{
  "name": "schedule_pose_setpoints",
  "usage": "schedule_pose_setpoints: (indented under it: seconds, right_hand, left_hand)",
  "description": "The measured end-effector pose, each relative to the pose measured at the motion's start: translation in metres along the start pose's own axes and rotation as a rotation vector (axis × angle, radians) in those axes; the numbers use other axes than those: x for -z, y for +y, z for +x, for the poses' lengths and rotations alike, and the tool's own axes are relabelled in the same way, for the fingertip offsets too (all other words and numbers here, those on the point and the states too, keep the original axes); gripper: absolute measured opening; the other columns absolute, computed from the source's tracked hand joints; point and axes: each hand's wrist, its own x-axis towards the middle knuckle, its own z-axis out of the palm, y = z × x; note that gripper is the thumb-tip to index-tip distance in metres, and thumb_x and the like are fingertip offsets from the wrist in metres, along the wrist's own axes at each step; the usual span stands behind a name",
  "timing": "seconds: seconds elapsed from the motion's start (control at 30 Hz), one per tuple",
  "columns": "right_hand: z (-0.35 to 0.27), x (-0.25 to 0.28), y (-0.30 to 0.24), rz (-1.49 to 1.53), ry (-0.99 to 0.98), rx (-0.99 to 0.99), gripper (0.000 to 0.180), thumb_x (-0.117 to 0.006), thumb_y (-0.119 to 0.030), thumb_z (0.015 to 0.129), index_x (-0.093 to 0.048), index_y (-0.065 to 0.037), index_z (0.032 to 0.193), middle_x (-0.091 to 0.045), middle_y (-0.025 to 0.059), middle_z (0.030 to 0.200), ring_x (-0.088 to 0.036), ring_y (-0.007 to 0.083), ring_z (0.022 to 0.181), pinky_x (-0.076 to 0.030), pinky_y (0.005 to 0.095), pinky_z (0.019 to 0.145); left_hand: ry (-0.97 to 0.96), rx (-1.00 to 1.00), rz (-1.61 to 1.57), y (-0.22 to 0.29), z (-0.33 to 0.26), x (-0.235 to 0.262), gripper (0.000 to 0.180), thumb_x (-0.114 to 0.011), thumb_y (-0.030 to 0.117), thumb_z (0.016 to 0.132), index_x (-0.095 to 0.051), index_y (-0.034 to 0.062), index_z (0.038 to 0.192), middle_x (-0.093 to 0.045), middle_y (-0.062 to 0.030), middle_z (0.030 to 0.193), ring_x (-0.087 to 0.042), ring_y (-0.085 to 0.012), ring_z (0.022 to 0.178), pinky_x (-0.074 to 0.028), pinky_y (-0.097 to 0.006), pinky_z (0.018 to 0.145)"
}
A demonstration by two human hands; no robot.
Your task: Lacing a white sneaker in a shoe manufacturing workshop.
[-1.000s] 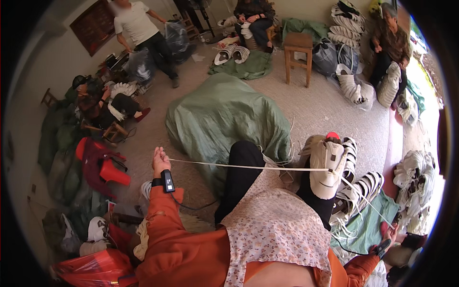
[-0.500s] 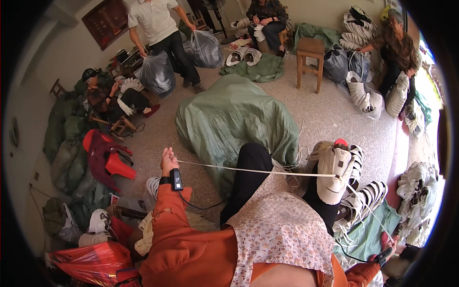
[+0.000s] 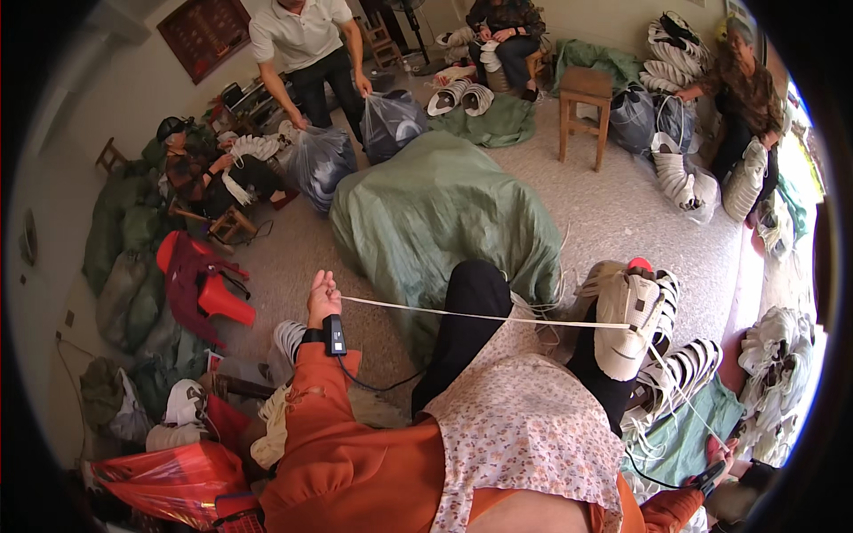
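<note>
A white shoe upper (image 3: 625, 333) rests on my right knee, toe toward me, among other uppers nested behind it. One end of a white shoelace (image 3: 484, 315) runs taut from the upper to my left hand (image 3: 323, 298), held out to the left with its fingers closed on it. The other end stretches down to the lower right, to my right hand (image 3: 718, 451), partly cut off by the dark rim. Its fingers appear closed around the lace, though they are small and hard to see. A red round object (image 3: 640, 264) shows behind the upper.
A large green tarp-covered heap (image 3: 444, 204) stands before my knees. More stacked uppers (image 3: 689, 369) lie on green cloth at my right. A red chair (image 3: 222, 298) and a red bag (image 3: 178, 484) are at my left. Several people work around the room; one holds two plastic bags (image 3: 320, 164).
The person with the plastic bags has bent down and lowered them beside the green heap. My left hand has its fingers curled more; the lace stays stretched on both sides of the upper.
</note>
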Motion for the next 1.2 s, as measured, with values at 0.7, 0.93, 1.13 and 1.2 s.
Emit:
schedule_pose_setpoints:
  seconds: [0.7,0.93,1.13,1.2]
  right_hand:
    - [-0.027,0.076,0.125,0.976,0.001,-0.664,0.026,-0.062,-0.018,0.092,-0.064,-0.007,0.115,-0.063,-0.0048,0.080,-0.032,-0.0014,0.048,-0.024,0.0148,0.044]
    - [-0.011,0.052,0.010,0.825,-0.156,-0.375,0.013,-0.062,-0.013,0.091,-0.064,-0.001,0.096,-0.068,0.0037,0.079,-0.055,0.0062,0.060,-0.043,0.0202,0.051]
    - [-0.015,0.039,-0.013,0.635,-0.289,-0.342,0.011,-0.062,-0.012,0.091,-0.064,-0.001,0.094,-0.059,-0.0010,0.071,-0.054,0.0057,0.066,-0.042,0.0212,0.059]
    - [-0.018,0.036,-0.016,0.660,-0.316,-0.280,0.010,-0.061,-0.010,0.091,-0.062,0.000,0.093,-0.059,0.0003,0.073,-0.054,0.0071,0.068,-0.044,0.0223,0.061]
  left_hand:
    - [-0.114,0.061,-0.005,-0.027,0.015,0.029,0.029,-0.051,0.005,0.095,-0.054,0.0110,0.123,-0.067,-0.0058,0.104,-0.058,-0.0088,0.068,-0.038,-0.020,0.042]
    - [-0.431,0.071,0.067,-0.005,0.026,0.025,0.025,-0.055,0.009,0.095,-0.057,0.0051,0.120,-0.065,-0.0030,0.099,-0.056,-0.0043,0.069,-0.041,-0.017,0.046]
    - [-0.488,-0.098,0.452,-0.021,-0.050,-0.081,0.032,-0.062,0.020,0.093,-0.058,0.0019,0.120,-0.066,-0.0069,0.102,-0.057,-0.0054,0.068,-0.035,-0.015,0.042]
    - [-0.573,-0.119,0.694,-0.046,-0.089,-0.128,0.029,-0.062,0.020,0.093,-0.061,0.0024,0.116,-0.067,-0.0056,0.095,-0.055,-0.0042,0.065,-0.032,-0.015,0.042]
